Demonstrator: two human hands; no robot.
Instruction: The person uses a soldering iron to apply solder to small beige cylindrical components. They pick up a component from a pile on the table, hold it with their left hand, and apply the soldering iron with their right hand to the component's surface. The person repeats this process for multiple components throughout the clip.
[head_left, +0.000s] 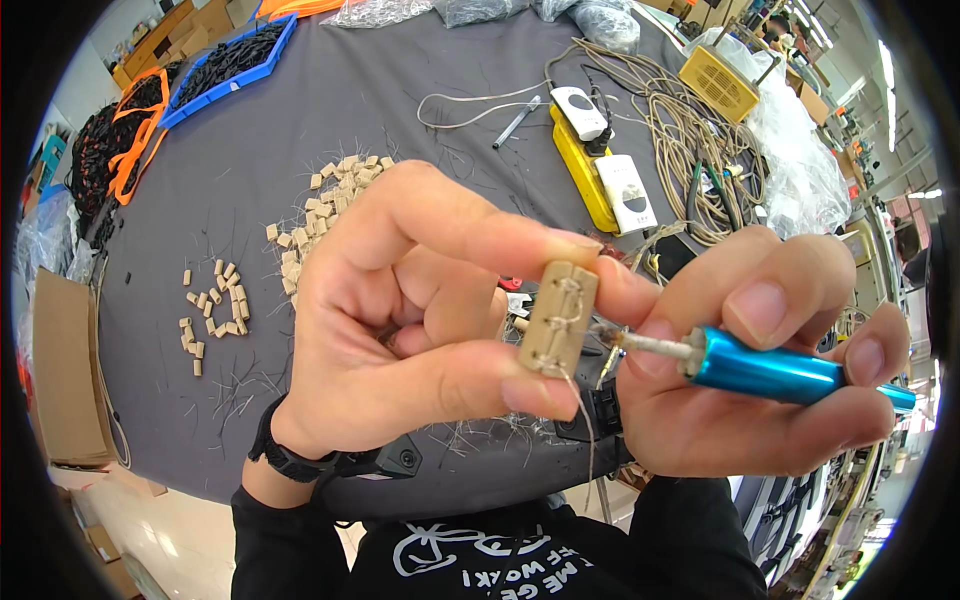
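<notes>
Between thumb and index finger, my left hand pinches a small tan block up close to the camera. Thin wire or thread is laced along its face, and one loose end hangs below. My right hand is closed round a pen-like tool with a shiny blue barrel; a pale rod with a brownish, blurred tip sticks out of it. That tip points at the block's right side; whether it touches I cannot tell. Behind the hands, similar tan pieces with thin wires form a pile, and a smaller group lies farther left.
A dark cloth covers the table. Beyond my hands are a yellow power strip with white plugs, a pen and coiled cables. A blue tray of black parts stands far left, above a cardboard box.
</notes>
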